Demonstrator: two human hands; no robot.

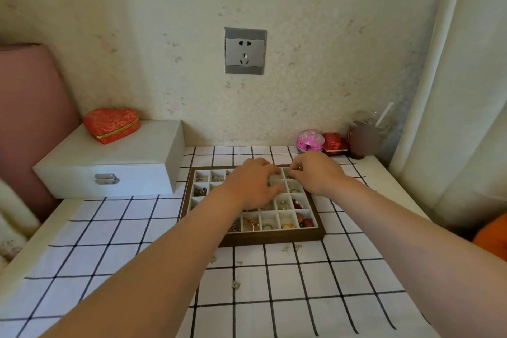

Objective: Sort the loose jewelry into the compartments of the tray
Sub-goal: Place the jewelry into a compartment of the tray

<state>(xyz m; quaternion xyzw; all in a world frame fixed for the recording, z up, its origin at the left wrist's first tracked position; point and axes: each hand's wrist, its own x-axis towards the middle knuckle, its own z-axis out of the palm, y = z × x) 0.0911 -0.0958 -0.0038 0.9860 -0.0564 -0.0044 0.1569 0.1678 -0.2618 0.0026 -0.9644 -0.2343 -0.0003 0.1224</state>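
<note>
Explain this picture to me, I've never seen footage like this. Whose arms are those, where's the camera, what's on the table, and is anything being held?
There is no machine here. The two bare arms belong to a person wearing a wide-angle camera on the head, so you look forward and down as they do. The left hand is spread with relaxed fingers over a wooden tray divided into small compartments, many of which hold rings and other jewelry. The right hand is at the tray's far right corner with its fingertips drawn together as if pinching. Whether a piece sits between them is too small to tell. The tray lies on a checked cloth, and a few loose pieces lie in front of it. To the left stands a white box with a red heart-shaped case on top.
</note>
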